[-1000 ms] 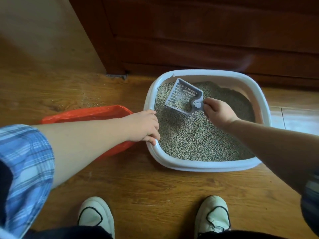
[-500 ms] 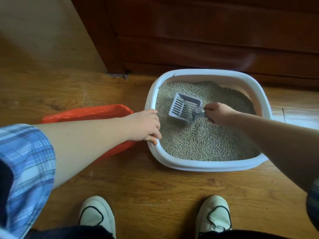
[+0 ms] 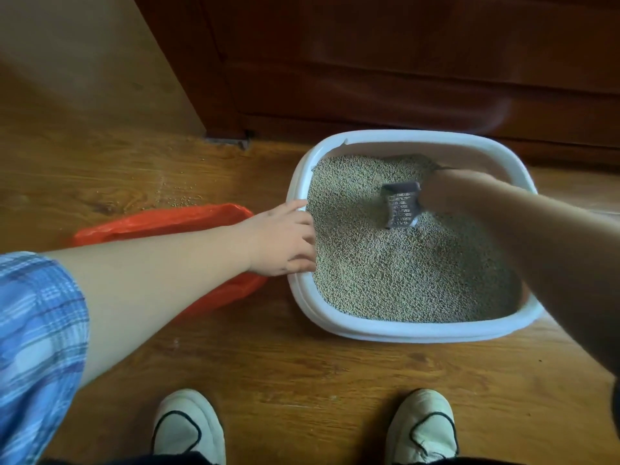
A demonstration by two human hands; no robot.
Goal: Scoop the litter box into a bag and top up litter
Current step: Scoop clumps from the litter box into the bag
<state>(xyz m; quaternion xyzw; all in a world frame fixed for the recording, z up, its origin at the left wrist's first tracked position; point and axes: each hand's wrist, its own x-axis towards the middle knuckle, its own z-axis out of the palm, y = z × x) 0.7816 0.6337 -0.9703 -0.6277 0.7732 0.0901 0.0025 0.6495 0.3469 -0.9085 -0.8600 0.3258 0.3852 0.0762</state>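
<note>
- Head view: the white, round-cornered plastic litter box [image 3: 402,332] sits on the wooden plank floor [image 3: 302,380], in front of a dark brown wooden cabinet [image 3: 402,62].
- It holds grey-green granular litter [image 3: 385,280], pebbly and loose, dished lower near the middle.
- The right hand [image 3: 448,193] is blurred. It appears closed round the handle of the grey slotted plastic scoop [image 3: 401,209], though the handle itself is hidden under the hand.
- The scoop is in the far right part of the box. Its blade stands steeply, long axis running roughly far to near, lower edge at the litter surface. I cannot tell whether it carries any clumps.
- The left hand [image 3: 285,239] grips the box's left rim, thumb on top and fingers curled over the inner edge, steadying it.
- The crumpled orange plastic bag [image 3: 161,223] lies on the floor just beside the box's left wall, partly under the left forearm.
- So the bag is left of the scoop, across the whole box. A loaded scoop would probably have to travel leftwards over the rim the left hand holds. That hand is much nearer the bag.
- Stray granules [image 3: 174,196] dot the floor beyond the bag.
- Two pale shoes [image 3: 188,427] and a blue plaid sleeve [image 3: 33,330] frame the bottom edge.
</note>
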